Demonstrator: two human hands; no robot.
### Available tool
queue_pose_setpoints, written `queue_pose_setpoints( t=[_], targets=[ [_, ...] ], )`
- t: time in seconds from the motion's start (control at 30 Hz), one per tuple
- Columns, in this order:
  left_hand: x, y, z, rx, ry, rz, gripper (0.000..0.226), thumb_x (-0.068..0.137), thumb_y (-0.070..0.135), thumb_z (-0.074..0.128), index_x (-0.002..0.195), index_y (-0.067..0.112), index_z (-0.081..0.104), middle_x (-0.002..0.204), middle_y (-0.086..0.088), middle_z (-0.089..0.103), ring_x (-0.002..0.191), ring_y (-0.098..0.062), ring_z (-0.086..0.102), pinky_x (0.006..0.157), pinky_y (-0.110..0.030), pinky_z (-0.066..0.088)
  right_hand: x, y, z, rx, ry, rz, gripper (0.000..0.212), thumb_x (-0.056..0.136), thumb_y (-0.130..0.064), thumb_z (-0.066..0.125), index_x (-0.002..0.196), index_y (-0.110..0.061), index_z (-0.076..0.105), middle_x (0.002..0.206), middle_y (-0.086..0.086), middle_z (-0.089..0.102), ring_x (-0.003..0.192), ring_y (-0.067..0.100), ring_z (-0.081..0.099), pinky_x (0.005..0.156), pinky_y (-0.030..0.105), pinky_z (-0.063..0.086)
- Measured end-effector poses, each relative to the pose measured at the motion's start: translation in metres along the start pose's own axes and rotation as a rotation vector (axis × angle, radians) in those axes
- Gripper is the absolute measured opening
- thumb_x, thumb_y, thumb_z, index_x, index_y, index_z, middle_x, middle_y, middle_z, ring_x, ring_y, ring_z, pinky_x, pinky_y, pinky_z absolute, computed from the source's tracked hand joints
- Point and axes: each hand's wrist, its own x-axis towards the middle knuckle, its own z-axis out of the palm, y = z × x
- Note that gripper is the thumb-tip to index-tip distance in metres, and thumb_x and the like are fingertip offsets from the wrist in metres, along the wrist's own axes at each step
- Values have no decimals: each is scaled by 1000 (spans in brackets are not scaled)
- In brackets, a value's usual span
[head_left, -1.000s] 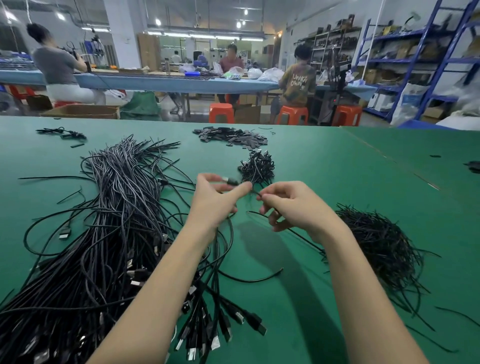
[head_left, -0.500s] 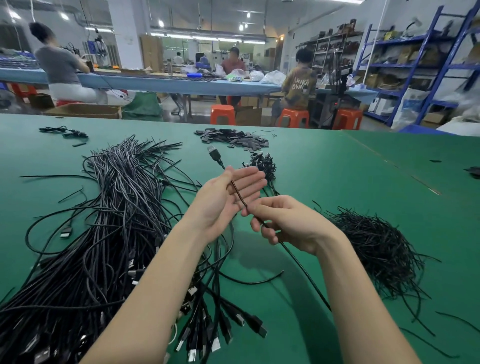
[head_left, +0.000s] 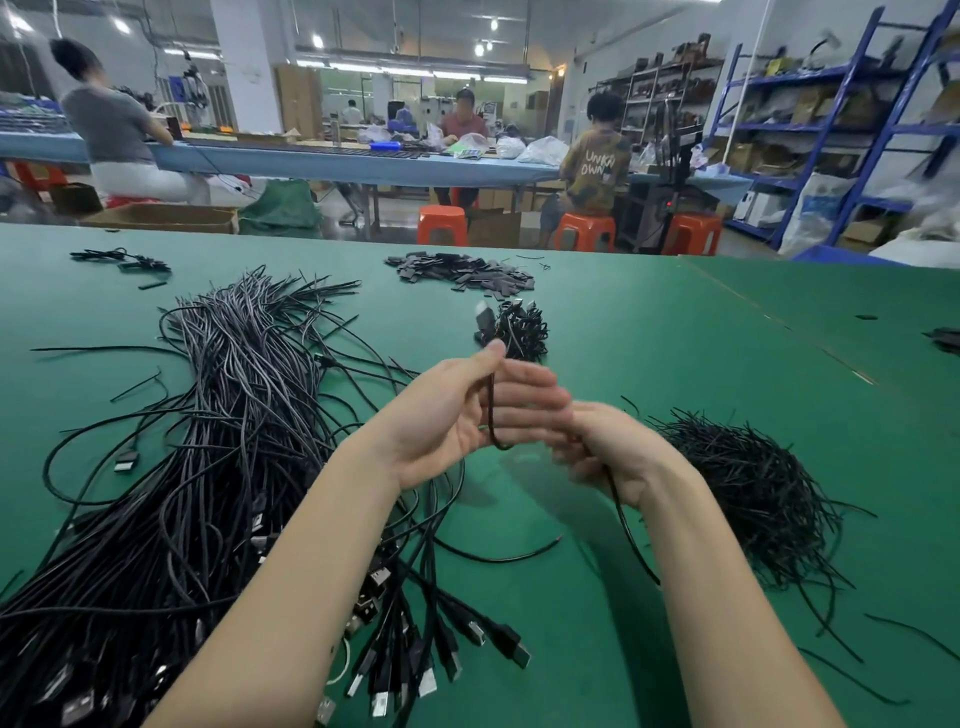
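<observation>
My left hand (head_left: 452, 421) is raised over the green table (head_left: 675, 353), palm turned right, fingers straight and blurred. Its thumb pinches a black cable (head_left: 491, 410) against them. The cable's plug (head_left: 483, 316) sticks up above the thumb, and the cable runs down the palm into a small loop. My right hand (head_left: 608, 449) sits just to the right, touching the left fingertips. Its fingers are curled round the same cable, which trails down beside my right wrist.
A large bundle of black USB cables (head_left: 208, 467) fills the left side, plugs toward me. A heap of thin black ties (head_left: 753, 493) lies right. A small coiled bunch (head_left: 522, 332) and dark flat pieces (head_left: 462, 270) lie farther back. People sit at a far bench.
The left thumb has come in onto the cable that lay across the flat palm. The right hand has brought the cable round below the palm, forming a loop. The plug now stands more upright.
</observation>
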Motion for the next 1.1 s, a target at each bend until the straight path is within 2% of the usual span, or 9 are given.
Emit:
queue_pose_setpoints(
  t=[0.17, 0.27, 0.37, 0.43, 0.5, 0.6, 0.8, 0.93, 1.1],
  targets=[
    [3, -9, 1, 248, 58, -125, 51, 109, 36, 31, 117, -2, 64, 111, -21, 72, 106, -34, 70, 88, -38, 59, -18, -42, 6, -133, 233, -303, 12, 101, -16, 55, 91, -23, 56, 76, -3, 59, 43, 3, 40, 39, 16, 27],
    [5, -9, 3, 260, 125, -89, 49, 109, 35, 31, 120, -1, 62, 113, -20, 72, 107, -31, 70, 97, -43, 55, -31, -56, 17, -248, 209, -499, 13, 101, -15, 54, 92, -24, 56, 78, -8, 64, 45, -1, 43, 42, 12, 33],
    [2, -2, -1, 93, 159, -8, 49, 109, 34, 30, 127, -2, 59, 111, -17, 73, 93, -24, 72, 87, -38, 57, -39, -53, 19, -247, -82, -484, 16, 102, -6, 52, 97, -19, 59, 72, -13, 64, 49, 2, 46, 43, 15, 34],
    [0, 2, -3, 0, 155, 22, 51, 109, 33, 27, 130, -3, 56, 105, -12, 75, 81, -18, 71, 69, -29, 58, -39, -41, 12, -221, -333, -375, 15, 102, -3, 52, 101, -16, 59, 87, -4, 68, 58, 8, 52, 48, 18, 40],
    [-1, 5, -5, -114, 138, 44, 51, 109, 33, 25, 129, -1, 57, 118, -16, 71, 99, -24, 72, 78, -33, 61, -34, -24, 4, -183, -550, -216, 10, 99, -5, 54, 100, -14, 58, 99, 6, 68, 65, 14, 57, 55, 20, 47],
    [-1, 7, -10, -211, 96, 50, 51, 109, 33, 26, 128, -2, 58, 127, -20, 66, 117, -35, 65, 94, -41, 57, -22, 3, -3, -89, -666, 39, 12, 92, -8, 56, 89, -19, 59, 87, 5, 63, 66, 15, 58, 61, 24, 55],
    [-3, -1, -10, 5, -33, -62, 50, 107, 37, 31, 115, 5, 68, 112, -24, 71, 109, -36, 68, 86, -38, 58, -4, 12, -9, -61, -355, 88, 33, 95, 4, 50, 82, -21, 69, 75, 0, 52, 52, 6, 43, 48, 16, 41],
    [-3, -6, -9, 327, -46, -190, 47, 108, 38, 31, 114, 4, 64, 109, -25, 72, 105, -34, 71, 86, -36, 59, -8, -13, -8, -421, -71, -28, 25, 93, 2, 50, 99, -19, 60, 59, -5, 58, 46, 9, 42, 45, 20, 39],
    [1, -14, -3, 415, -14, -207, 46, 109, 34, 32, 110, -1, 63, 105, -22, 74, 102, -30, 72, 89, -35, 58, -21, -44, 16, -826, 108, -241, 25, 89, -8, 48, 95, -30, 57, 88, 2, 67, 63, 16, 58, 62, 26, 48]
  ],
)
